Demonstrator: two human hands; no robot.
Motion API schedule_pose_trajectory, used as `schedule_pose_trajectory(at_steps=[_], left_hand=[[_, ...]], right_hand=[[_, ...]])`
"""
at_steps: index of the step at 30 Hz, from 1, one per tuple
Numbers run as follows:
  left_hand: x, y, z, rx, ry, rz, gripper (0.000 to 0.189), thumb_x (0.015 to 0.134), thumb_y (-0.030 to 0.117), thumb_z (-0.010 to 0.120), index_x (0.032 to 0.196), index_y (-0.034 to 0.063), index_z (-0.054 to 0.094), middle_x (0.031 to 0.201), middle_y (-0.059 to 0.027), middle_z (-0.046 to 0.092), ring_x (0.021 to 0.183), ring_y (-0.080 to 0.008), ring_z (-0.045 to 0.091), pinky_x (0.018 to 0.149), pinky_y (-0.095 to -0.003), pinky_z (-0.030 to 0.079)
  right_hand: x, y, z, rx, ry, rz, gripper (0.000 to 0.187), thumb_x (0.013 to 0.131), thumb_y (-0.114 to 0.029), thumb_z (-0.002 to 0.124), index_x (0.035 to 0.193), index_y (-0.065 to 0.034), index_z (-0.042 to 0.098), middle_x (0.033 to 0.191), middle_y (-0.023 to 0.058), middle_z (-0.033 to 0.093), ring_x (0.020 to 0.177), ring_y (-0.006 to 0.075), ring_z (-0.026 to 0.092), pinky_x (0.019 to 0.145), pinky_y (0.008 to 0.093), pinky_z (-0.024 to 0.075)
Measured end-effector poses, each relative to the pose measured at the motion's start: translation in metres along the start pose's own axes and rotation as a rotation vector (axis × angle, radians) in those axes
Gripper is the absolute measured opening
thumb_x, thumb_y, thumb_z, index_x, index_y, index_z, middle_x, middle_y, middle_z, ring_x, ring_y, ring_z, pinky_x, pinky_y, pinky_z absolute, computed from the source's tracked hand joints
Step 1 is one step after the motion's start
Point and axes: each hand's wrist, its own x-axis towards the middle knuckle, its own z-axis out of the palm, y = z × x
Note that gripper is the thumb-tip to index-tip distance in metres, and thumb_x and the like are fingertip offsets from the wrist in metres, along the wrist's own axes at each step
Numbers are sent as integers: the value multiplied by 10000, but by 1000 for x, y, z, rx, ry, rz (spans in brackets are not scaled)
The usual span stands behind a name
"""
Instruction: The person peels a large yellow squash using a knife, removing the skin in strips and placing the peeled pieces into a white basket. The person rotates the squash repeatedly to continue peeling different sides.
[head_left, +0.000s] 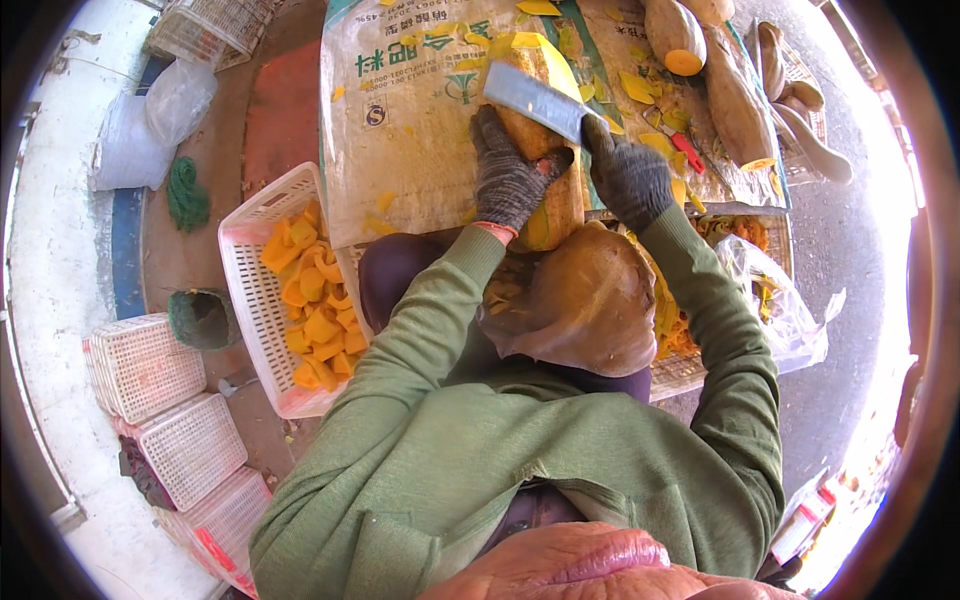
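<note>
My left hand (514, 166), in a grey knit glove, grips the side of a long, partly peeled squash (562, 199) that lies lengthwise before me. Bright yellow flesh shows at its far end, while tan rind covers much of the rest. My right hand (630, 172), gloved alike, is closed around the handle of a cleaver (534, 101). The broad blade lies slantwise over the squash, just beyond my left fingers; whether it touches cannot be told. Beneath is a board covered by a printed woven sack (412, 165), strewn with yellow peel strips (637, 88).
Left of my knee stands a white crate (238, 300) of orange squash chunks (322, 326). Unpeeled squashes (739, 112) and a red-handled tool (686, 152) lie at the right. A plastic bag (795, 322) hangs by the scrap crate. Stacked crates (191, 442) stand farther left.
</note>
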Motion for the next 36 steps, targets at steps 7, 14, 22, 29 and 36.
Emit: schedule_pose_trajectory(at_steps=[7,14,22,29,36], left_hand=[[5,-4,5,54,-39,169,1169,618,407,884,1455,-62,216,1434,-302,340,1346,-428,363,1150,-450,288],[-4,11,-7,12,-33,-79,1289,656,551,837,1495,-101,107,1527,-377,170,1435,-489,203,1183,-457,254],[1,18,-16,-68,-5,-67,1214,684,471,843,1476,-109,128,1501,-369,207,1409,-490,233,1168,-454,268],[-4,-1,-13,-284,2,-64,1193,703,427,841,1483,-116,120,1511,-369,180,1418,-473,243,1157,-443,295],[3,-99,-11,-764,-44,-177,1004,795,344,804,1473,-110,218,1330,-227,497,1215,-294,499,1015,-339,433]], right_hand=[[-6,6,2,-185,80,-196,591,891,-106,510,1459,-69,349,801,164,640,611,316,643,507,451,476],[76,11,-3,-82,-18,-190,321,955,-133,459,1266,-56,450,717,159,637,636,324,666,492,436,501],[139,45,4,86,-68,232,292,919,-185,502,1149,-44,615,965,158,698,779,315,678,689,410,543],[60,97,32,1113,-50,687,224,850,-181,629,1010,-27,602,701,58,554,549,174,542,477,320,465],[-15,66,38,1376,-12,790,266,866,-212,679,1062,-47,604,689,33,539,531,155,521,467,307,454]])
